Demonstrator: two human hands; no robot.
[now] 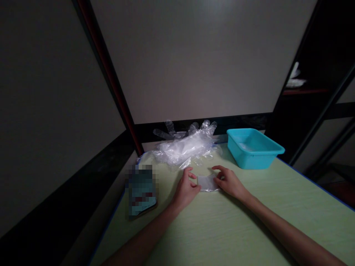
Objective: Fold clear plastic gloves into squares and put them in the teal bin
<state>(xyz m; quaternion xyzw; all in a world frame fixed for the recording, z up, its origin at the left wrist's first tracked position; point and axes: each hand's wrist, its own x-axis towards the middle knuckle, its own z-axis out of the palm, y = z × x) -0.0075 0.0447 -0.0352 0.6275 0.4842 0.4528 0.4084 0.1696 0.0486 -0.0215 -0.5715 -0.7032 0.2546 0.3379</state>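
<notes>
A flat, folded piece of clear plastic [207, 183], apparently a disposable glove, lies on the table between my hands. My left hand [185, 187] is at its left edge, with the thumb touching the near left corner and the other fingers curved and apart. On the right side, my right hand [229, 181] has its thumb and lower fingers resting on the edge of the plastic, while the index finger reaches out above. Just beyond, a loose pile of clear plastic gloves [185, 147] spreads along the table's back, some fingers sticking up.
The pale green table [199, 232] has a blue edge. A turquoise plastic basin [253, 159] stands at the back right. At the left edge lies a pixelated greenish item [141, 190]. A light panel [199, 62] rises directly behind the table.
</notes>
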